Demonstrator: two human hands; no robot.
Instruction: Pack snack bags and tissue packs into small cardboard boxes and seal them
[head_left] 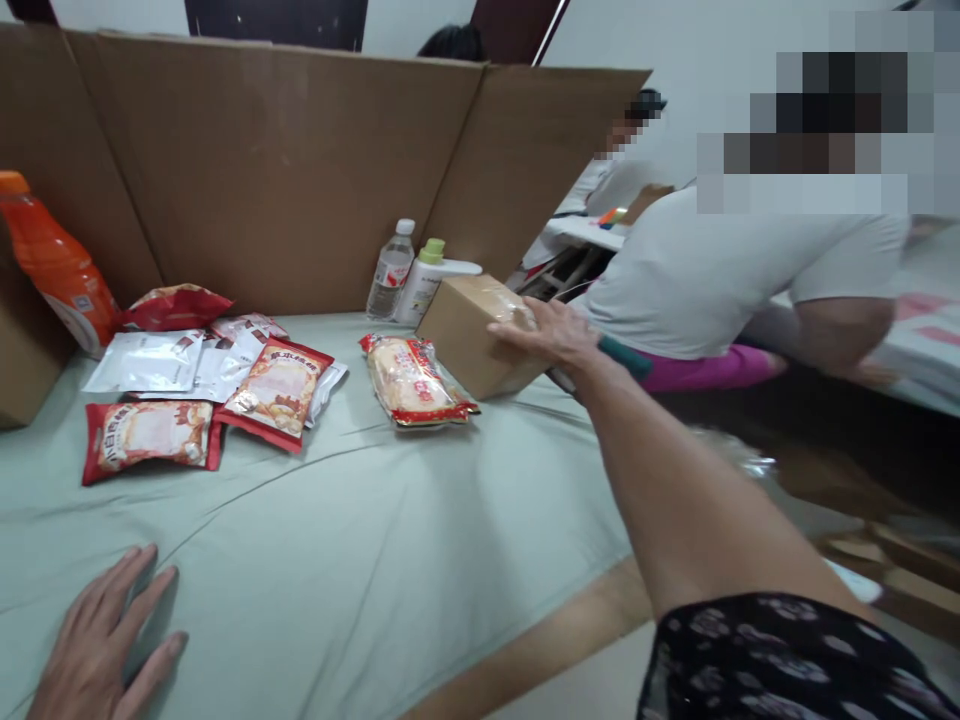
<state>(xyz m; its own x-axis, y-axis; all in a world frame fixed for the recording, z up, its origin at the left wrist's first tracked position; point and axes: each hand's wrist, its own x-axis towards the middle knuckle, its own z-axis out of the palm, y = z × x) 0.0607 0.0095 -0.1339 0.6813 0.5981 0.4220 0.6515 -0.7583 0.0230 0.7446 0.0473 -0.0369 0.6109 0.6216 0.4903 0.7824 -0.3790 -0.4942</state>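
Observation:
My right hand [551, 335] reaches far forward and grips the near right edge of a small brown cardboard box [469, 330] taped on top, which rests on the pale green cloth [360, 540]. Right beside the box on its left lies a clear snack bag with red ends [412, 380]. My left hand [101, 640] lies flat on the cloth at the bottom left, fingers spread, holding nothing.
Red and silver snack packets [217, 385] lie at the left with an orange drink bottle [56, 265]. A water bottle [391, 270] and a white bottle with a green cap [426, 280] stand before a cardboard wall [285, 170]. A person in a white shirt [720, 270] bends at the right.

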